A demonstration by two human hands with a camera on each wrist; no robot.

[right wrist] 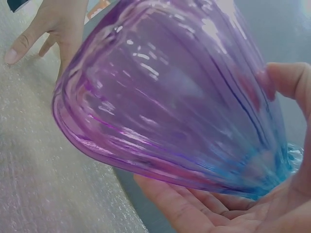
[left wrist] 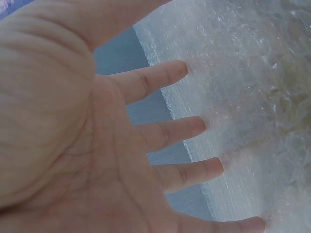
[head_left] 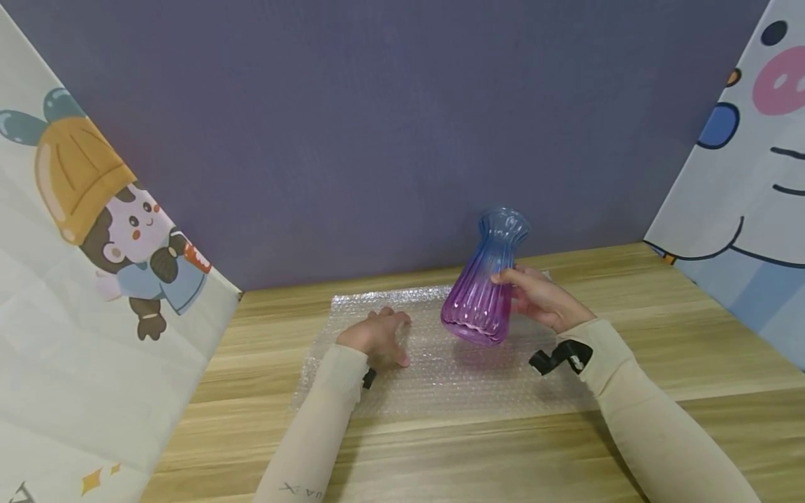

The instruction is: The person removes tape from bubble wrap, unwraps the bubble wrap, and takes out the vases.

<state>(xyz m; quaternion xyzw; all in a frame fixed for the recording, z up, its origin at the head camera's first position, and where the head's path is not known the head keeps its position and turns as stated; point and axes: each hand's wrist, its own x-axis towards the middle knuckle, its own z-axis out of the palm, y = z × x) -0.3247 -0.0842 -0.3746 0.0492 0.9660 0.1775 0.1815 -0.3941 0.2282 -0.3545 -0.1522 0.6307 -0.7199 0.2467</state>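
My right hand (head_left: pixel 542 299) grips a ribbed glass vase (head_left: pixel 481 297), blue at its flared mouth and purple toward the base. The vase tilts, mouth up and away, over a sheet of bubble wrap (head_left: pixel 428 388) spread on the table. In the right wrist view, thumb and fingers hold the vase (right wrist: pixel 160 97) from opposite sides. My left hand (head_left: pixel 377 335) is at the left part of the bubble wrap, fingers spread. The left wrist view shows its fingertips (left wrist: pixel 197 124) right at the wrap's surface (left wrist: pixel 252 97), near an edge.
The wood-grain table (head_left: pixel 478 457) extends toward me and to both sides. A plain grey-blue panel (head_left: pixel 377 140) stands behind it. Printed cloths flank the table, with a cartoon child (head_left: pixel 138 230) at left and a pink-snouted figure (head_left: pixel 780 80) at right.
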